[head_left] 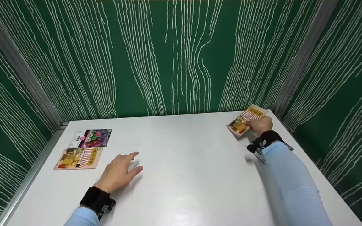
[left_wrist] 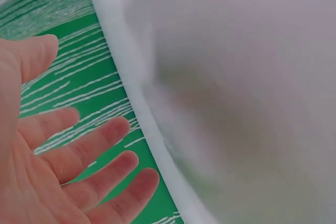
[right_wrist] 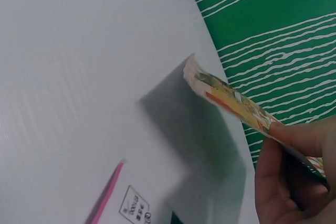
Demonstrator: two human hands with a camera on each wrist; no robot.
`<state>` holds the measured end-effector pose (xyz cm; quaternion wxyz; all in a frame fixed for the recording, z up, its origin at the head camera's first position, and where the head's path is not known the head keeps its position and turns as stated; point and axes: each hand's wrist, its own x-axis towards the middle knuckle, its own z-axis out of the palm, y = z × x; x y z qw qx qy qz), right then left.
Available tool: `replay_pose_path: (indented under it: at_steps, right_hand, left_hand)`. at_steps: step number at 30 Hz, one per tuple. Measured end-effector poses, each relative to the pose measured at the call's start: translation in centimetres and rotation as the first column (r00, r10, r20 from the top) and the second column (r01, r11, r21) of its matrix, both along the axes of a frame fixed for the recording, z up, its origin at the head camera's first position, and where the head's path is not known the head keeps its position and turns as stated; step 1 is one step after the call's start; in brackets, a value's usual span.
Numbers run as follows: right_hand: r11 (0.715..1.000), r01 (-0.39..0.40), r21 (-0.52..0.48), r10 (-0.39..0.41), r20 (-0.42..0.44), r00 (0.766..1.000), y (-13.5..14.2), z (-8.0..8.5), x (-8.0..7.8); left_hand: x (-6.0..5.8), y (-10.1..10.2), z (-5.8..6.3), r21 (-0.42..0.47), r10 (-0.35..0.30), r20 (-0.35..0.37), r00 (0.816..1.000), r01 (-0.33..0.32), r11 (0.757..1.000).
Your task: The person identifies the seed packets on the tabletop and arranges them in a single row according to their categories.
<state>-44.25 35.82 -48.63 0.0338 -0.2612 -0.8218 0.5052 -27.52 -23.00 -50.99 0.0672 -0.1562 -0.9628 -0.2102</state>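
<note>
At the table's far right corner my right hand (head_left: 261,125) pinches a yellow seed packet (head_left: 242,123) with a red-striped awning print. In the right wrist view the packet (right_wrist: 236,103) is tilted up off the table between thumb and fingers (right_wrist: 299,135), its shadow below. Under my right wrist lies another packet (right_wrist: 134,203) with a pink edge, mostly hidden by the arm in the head view. My left hand (head_left: 118,172) hovers over the left side of the table, fingers spread and holding nothing. Left of it lie a matching yellow packet (head_left: 77,158) and a flower-picture packet (head_left: 93,138).
The white table (head_left: 181,175) stands inside a booth with green, white-lined walls (head_left: 187,56) behind and at both sides. Grey metal posts (head_left: 303,56) rise at the back corners. The two left packets touch or overlap near the table's left edge.
</note>
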Motion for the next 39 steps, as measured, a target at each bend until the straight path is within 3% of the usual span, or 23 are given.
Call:
replay_pose_path:
  at_steps: [8,13,19,27,39]
  right_hand:
    - [0.983,-0.047,-0.178,0.040,-0.043,0.998,-0.6,0.7,-0.1]
    - [0.969,-0.089,-0.231,0.070,-0.089,0.994,-1.2,1.3,0.4]
    - [0.957,-0.173,-0.234,0.146,-0.128,0.981,-2.7,1.8,1.4]
    - [0.945,-0.258,-0.202,0.227,-0.164,0.960,-5.2,1.6,1.8]
    - [0.897,-0.374,-0.235,0.323,-0.227,0.919,-9.0,2.6,2.9]
  left_hand:
    - [-0.3,0.0,0.3,0.001,0.004,0.011,1.000,-0.004,1.000]
    - [-0.4,0.3,0.7,0.019,0.013,0.031,0.999,-0.013,1.000]
    - [-0.5,0.9,0.8,0.057,0.025,0.052,0.998,-0.028,0.998]
    - [-0.9,1.7,1.1,0.111,0.010,-0.020,1.000,-0.007,0.994]
    - [-1.6,2.5,1.7,0.191,0.004,-0.024,1.000,0.001,0.982]
